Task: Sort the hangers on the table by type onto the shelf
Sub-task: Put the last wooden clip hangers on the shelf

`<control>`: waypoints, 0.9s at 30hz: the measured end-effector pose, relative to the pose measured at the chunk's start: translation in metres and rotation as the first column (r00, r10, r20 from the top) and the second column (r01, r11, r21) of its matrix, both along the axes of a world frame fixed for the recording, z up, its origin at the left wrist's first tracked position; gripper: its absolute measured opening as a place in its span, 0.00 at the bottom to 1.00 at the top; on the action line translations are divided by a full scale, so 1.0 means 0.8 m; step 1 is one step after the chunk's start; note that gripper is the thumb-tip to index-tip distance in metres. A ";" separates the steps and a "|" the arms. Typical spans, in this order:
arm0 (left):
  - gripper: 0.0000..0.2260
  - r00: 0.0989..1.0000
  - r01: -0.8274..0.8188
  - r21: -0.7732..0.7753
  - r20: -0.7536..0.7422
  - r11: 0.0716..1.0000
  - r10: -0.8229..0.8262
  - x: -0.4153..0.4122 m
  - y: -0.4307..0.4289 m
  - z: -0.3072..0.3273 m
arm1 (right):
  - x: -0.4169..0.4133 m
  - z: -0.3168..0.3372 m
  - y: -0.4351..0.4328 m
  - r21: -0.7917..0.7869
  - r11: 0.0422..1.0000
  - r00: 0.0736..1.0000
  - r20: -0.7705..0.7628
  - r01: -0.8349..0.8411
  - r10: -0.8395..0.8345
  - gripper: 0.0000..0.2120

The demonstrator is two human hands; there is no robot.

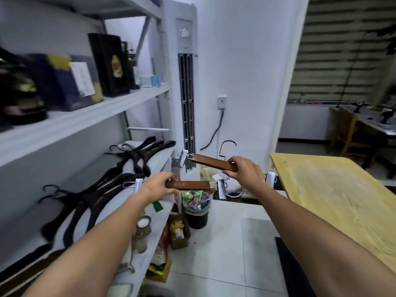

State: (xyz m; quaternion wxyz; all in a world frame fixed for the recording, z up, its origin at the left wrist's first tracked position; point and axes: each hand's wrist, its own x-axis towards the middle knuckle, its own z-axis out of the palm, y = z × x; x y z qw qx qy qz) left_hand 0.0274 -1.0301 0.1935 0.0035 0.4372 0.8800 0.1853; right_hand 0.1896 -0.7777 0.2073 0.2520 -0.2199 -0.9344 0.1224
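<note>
1. Black hangers (92, 196): two groups lying on the shelf (120, 146), toward its front edge.
2. My left hand (157, 185): fingers clamped on a wooden clip hanger (188, 185), held in the air just off the shelf's front edge.
3. My right hand (243, 170): closed on a second clip hanger (211, 162), between shelf and desk (334, 189).
4. Handling, judged: stiff, light; metal clips may snag, so grip the wooden bar.

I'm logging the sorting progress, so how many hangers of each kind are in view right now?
Wooden clip hangers: 2, one in the right hand, one in the left hand.
Black hangers on the shelf: overlapping, no exact count.
Total: 2 wooden, plus the black piles.
</note>
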 end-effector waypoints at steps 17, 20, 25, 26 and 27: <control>0.13 0.848 -0.530 0.031 0.029 0.847 0.529 0.091 -0.257 -0.008 | -0.093 0.005 -0.179 0.045 0.846 0.843 0.130 -0.532 0.523 0.18; 0.12 0.795 -0.607 0.023 0.032 0.794 0.606 0.129 -0.286 -0.005 | -0.098 0.004 -0.215 0.059 0.788 0.789 0.096 -0.613 0.607 0.18; 0.13 0.696 -0.718 -0.007 0.007 0.696 0.718 0.197 -0.333 -0.009 | -0.088 -0.007 -0.279 -0.009 0.679 0.679 0.027 -0.734 0.734 0.17; 0.13 0.675 -0.738 -0.019 0.001 0.675 0.738 0.209 -0.342 -0.011 | -0.085 -0.011 -0.291 -0.025 0.656 0.655 0.029 -0.755 0.755 0.17; 0.13 0.652 -0.758 -0.032 -0.004 0.652 0.758 0.225 -0.352 -0.014 | -0.080 -0.016 -0.305 -0.037 0.632 0.632 0.032 -0.774 0.775 0.17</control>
